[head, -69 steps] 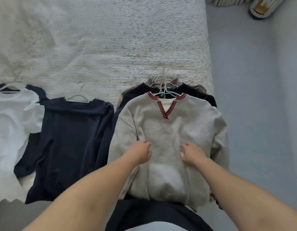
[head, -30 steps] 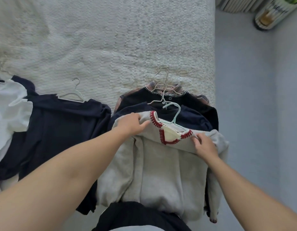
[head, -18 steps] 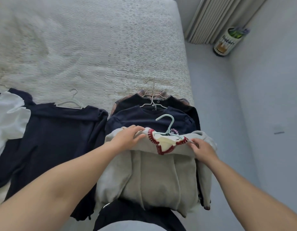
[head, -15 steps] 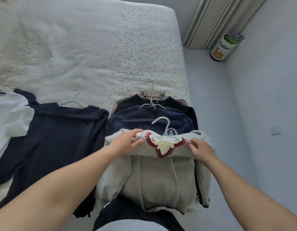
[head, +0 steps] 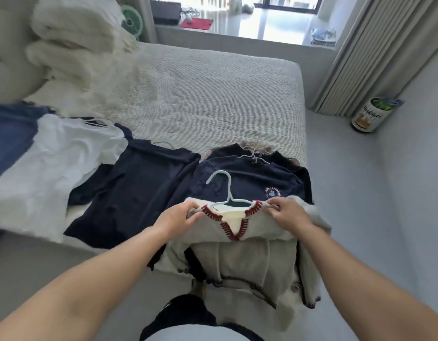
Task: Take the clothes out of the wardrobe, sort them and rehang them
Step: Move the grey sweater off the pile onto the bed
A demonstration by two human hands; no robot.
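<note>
Lifted since half a second ago, the cream sweater point(head: 247, 254) now hangs off the bed point(head: 213, 94) edge over the navy sweatshirt point(head: 250, 180), by the printed canister point(head: 368, 116) holding greenery. Its red-stitched collar is pinched between the left hand point(head: 178, 217) and right hand point(head: 289, 212), the mint hanger point(head: 225, 190) rising between them.

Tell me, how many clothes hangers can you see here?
4 at least: a pale green hanger in the grey sweater, a hook topping the dark pile, one on the navy top, one in the white shirt. More may be hidden.
</note>
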